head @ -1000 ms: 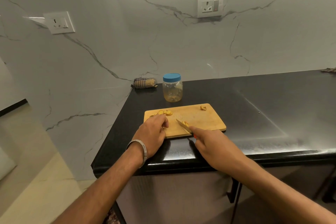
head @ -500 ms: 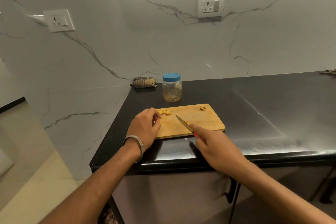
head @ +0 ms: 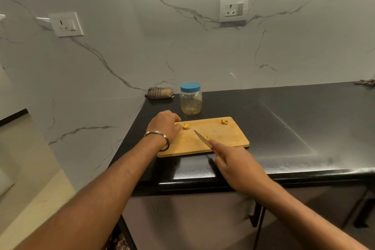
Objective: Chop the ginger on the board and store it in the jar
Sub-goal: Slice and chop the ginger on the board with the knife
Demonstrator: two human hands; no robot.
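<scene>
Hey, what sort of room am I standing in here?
Most likely a home kitchen: a black stone countertop against a marble-look wall, a wooden chopping board with ginger pieces, and a white wall socket.

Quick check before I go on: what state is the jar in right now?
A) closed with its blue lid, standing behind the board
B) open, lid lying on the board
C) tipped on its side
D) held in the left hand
A: the jar stands upright on the counter just behind the board, with the blue lid on it and neither hand touching it.
</scene>
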